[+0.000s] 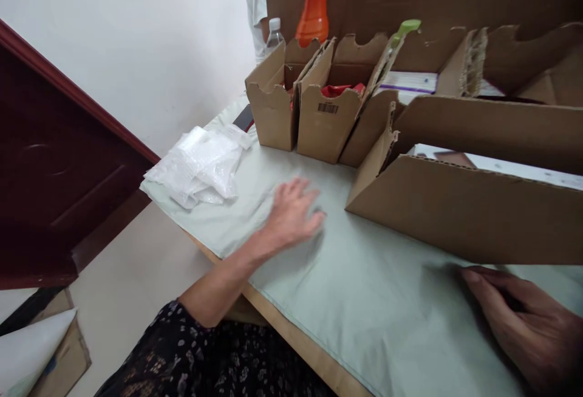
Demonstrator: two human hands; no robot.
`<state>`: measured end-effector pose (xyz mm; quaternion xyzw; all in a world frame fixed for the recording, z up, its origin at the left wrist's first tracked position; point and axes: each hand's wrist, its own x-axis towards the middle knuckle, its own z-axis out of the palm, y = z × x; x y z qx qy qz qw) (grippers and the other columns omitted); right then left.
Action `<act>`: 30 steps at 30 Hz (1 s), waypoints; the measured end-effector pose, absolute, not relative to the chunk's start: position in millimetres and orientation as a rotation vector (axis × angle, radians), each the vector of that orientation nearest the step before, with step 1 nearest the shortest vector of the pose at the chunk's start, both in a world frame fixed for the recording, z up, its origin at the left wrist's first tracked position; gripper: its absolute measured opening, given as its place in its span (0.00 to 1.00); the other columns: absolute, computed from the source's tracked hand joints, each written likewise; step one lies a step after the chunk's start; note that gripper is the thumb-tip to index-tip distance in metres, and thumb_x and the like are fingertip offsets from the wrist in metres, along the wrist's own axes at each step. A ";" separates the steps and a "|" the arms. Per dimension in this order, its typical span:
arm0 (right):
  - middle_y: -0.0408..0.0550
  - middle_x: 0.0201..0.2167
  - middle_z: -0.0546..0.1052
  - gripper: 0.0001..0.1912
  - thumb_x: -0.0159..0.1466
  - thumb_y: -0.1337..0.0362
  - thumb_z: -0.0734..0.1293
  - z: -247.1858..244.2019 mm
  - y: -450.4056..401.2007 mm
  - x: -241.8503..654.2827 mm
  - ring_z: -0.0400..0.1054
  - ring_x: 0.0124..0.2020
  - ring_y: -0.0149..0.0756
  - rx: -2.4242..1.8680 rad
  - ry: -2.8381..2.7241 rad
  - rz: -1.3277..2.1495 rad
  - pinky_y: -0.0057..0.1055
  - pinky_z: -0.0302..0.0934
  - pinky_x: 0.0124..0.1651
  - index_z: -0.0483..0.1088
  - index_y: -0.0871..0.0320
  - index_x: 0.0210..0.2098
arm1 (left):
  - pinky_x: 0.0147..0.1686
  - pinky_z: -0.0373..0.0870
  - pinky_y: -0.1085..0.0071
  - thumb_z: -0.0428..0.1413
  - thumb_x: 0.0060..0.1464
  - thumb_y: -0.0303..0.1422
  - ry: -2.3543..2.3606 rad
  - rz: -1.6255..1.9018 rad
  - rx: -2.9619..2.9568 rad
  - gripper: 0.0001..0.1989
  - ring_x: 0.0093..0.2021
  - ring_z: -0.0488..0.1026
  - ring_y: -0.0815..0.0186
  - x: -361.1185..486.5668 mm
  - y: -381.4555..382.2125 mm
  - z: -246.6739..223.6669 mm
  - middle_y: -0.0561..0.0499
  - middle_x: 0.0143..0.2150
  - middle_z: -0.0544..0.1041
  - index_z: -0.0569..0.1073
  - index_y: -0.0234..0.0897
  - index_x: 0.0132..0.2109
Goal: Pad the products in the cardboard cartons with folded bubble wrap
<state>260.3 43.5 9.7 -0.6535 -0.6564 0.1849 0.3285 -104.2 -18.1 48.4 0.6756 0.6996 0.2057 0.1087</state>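
My left hand (294,215) hovers at or just above the pale green tablecloth (373,300), fingers spread and a little blurred, with nothing in it. To its left lies a heap of clear bubble wrap (200,163). At the lower right, my right hand (523,318) is beside the bottom edge of a long open cardboard box (464,209). Thumb and forefinger come together at the tips; what is between them, if anything, cannot be made out. White panels with small holes (523,169) show inside that box.
Behind stand narrow cardboard bins (273,115), another holding something red (341,90). An orange bottle (314,11), a clear bottle (274,33) and a green-topped item (407,27) rise beyond. A dark flat object (245,118) lies left of the bins. A person's sleeve (255,2) shows behind.
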 end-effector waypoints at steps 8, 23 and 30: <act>0.49 0.34 0.85 0.12 0.47 0.44 0.69 16.9 43.7 256.6 0.80 0.44 0.62 -1.780 -1.772 0.530 0.55 0.70 0.50 0.76 0.42 0.23 | 0.73 0.48 0.32 0.58 0.64 0.41 2.774 0.568 1.680 0.21 0.79 0.49 0.35 -253.1 -29.8 81.4 0.33 0.78 0.57 0.79 0.36 0.59; 0.55 0.35 0.85 0.18 0.59 0.48 0.67 12.2 33.2 255.0 0.80 0.38 0.48 -1.602 -1.857 0.401 0.39 0.70 0.44 0.78 0.56 0.30 | 0.72 0.63 0.37 0.51 0.69 0.37 2.525 0.774 2.384 0.24 0.73 0.66 0.46 -213.5 -40.7 130.0 0.55 0.70 0.73 0.68 0.48 0.69; 0.53 0.40 0.85 0.14 0.62 0.52 0.67 16.7 28.5 248.0 0.78 0.44 0.44 -1.522 -1.816 0.530 0.40 0.69 0.54 0.78 0.54 0.30 | 0.68 0.72 0.47 0.58 0.62 0.27 1.353 0.754 2.685 0.34 0.70 0.71 0.51 -48.5 -142.2 66.6 0.37 0.63 0.79 0.61 0.30 0.73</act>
